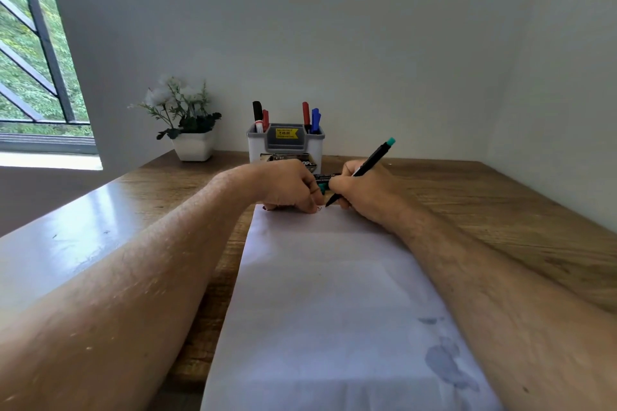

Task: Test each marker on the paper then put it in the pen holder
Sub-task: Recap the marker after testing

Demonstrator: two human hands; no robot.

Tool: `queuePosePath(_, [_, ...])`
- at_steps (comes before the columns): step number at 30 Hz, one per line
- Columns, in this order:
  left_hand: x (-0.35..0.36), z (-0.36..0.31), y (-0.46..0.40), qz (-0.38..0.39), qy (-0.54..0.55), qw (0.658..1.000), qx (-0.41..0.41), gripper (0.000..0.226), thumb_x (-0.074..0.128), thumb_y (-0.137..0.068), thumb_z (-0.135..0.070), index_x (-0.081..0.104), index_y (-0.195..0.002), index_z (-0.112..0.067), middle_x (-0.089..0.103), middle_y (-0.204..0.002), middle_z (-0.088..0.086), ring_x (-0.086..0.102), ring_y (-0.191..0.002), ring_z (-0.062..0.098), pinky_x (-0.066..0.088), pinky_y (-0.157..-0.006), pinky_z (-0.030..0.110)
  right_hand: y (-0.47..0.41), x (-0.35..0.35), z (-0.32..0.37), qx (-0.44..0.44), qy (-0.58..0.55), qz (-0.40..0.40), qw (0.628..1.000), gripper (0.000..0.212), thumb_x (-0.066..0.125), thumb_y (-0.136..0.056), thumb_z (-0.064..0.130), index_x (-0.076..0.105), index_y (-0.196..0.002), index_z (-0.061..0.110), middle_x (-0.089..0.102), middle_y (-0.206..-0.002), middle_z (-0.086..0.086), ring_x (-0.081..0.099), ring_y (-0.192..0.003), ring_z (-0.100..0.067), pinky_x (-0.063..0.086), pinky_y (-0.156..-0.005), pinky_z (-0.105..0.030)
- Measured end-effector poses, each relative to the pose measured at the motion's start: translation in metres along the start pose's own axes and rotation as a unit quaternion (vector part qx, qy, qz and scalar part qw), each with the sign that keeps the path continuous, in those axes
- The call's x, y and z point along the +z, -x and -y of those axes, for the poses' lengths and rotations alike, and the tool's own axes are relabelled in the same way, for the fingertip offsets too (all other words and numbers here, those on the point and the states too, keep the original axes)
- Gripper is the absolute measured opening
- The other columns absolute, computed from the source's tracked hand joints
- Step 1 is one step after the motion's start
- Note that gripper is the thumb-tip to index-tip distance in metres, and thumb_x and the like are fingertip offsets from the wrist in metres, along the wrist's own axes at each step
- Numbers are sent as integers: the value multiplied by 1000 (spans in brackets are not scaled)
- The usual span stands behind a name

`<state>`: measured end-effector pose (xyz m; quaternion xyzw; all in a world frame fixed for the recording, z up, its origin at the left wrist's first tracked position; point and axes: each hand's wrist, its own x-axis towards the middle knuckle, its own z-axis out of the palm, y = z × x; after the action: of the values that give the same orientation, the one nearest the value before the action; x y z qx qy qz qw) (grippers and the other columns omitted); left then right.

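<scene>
A white sheet of paper (327, 294) lies lengthwise on the wooden desk. My right hand (360, 188) grips a black marker with a teal end (374, 157), its tip touching the paper's far edge beside small scribbles. My left hand (290, 187) rests fisted on the paper's far left corner and pinches a teal cap (322, 187). Another black marker (329, 174) lies on the desk behind my hands. The white-and-grey pen holder (285, 143) stands at the back, holding black, red and blue markers.
A white pot of artificial flowers (190, 130) stands left of the holder against the wall. A window with bars (33, 60) is at far left. Bluish stains (447, 364) mark the paper's near right part. The desk (500, 210) extends to the right wall.
</scene>
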<state>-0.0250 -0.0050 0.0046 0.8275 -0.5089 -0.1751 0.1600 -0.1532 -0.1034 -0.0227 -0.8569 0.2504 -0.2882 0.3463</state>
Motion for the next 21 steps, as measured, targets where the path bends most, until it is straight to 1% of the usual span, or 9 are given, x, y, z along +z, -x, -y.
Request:
queuePosePath(1, [0,0,1,1,2,1000,-1,10,67,-91,-20,67,-98,-28,62,-83,-6,56,-68,8,44,-54,22,0,0,0,3,5,4,1000,25,64,-83,23,54,-61,17,62,-55,5,50,-48,-3,36,-50,-23])
queuePosePath(3, [0,-1,1,3,3,1000,-3,12,67,-91,-20,68,-101,-27,61,-82,-6,55,-67,8,43,-53,22,0,0,0,9,-4,11,1000,28,64,-83,22,51,-59,17,60,-54,2,49,-44,-3,36,-50,-23])
queuePosePath(6, [0,-1,2,2,4,1000,-4,11,67,-91,-20,67,-99,-29,60,-82,-6,55,-68,9,43,-55,22,-1,-1,0,10,-28,16,999,31,64,-82,19,48,-56,17,57,-51,-1,50,-46,-9,38,-52,-25])
queuePosePath(11, [0,-1,1,6,13,1000,-5,12,68,-91,-19,67,-94,-31,63,-86,-5,57,-72,9,45,-60,23,0,0,3,16,7,4,1000,29,64,-85,22,51,-59,18,62,-57,2,50,-48,-5,35,-50,-23])
queuePosePath(12, [0,-1,1,6,14,1000,-6,12,68,-91,-19,67,-94,-31,63,-84,-5,57,-70,9,45,-58,22,0,-1,2,17,0,4,1000,30,64,-85,22,50,-59,18,61,-57,0,51,-50,-8,36,-50,-23])
queuePosePath(14, [0,-1,1,3,16,1000,-6,11,68,-91,-19,67,-93,-30,61,-78,-6,54,-62,7,44,-50,19,0,-2,2,18,-15,9,1000,31,64,-85,20,48,-58,17,58,-56,-3,51,-51,-11,38,-51,-25])
queuePosePath(16, [0,-1,2,0,18,1000,-6,10,68,-91,-18,68,-93,-28,60,-72,-7,51,-53,5,40,-42,15,1,-3,2,16,-8,9,1000,30,64,-85,21,50,-59,17,60,-56,-1,50,-49,-9,37,-51,-24])
queuePosePath(19, [0,-1,2,0,25,1000,-11,10,68,-91,-18,69,-96,-26,60,-70,-7,51,-49,3,39,-39,13,2,-2,3,8,15,6,1000,26,64,-85,24,56,-60,17,64,-55,3,48,-43,-1,36,-50,-23])
queuePosePath(21, [0,-2,2,4,27,1000,-13,11,68,-91,-18,69,-98,-25,61,-73,-6,52,-51,4,41,-40,14,2,-3,3,9,9,12,1000,27,64,-84,24,54,-59,17,63,-53,3,48,-38,1,36,-49,-22])
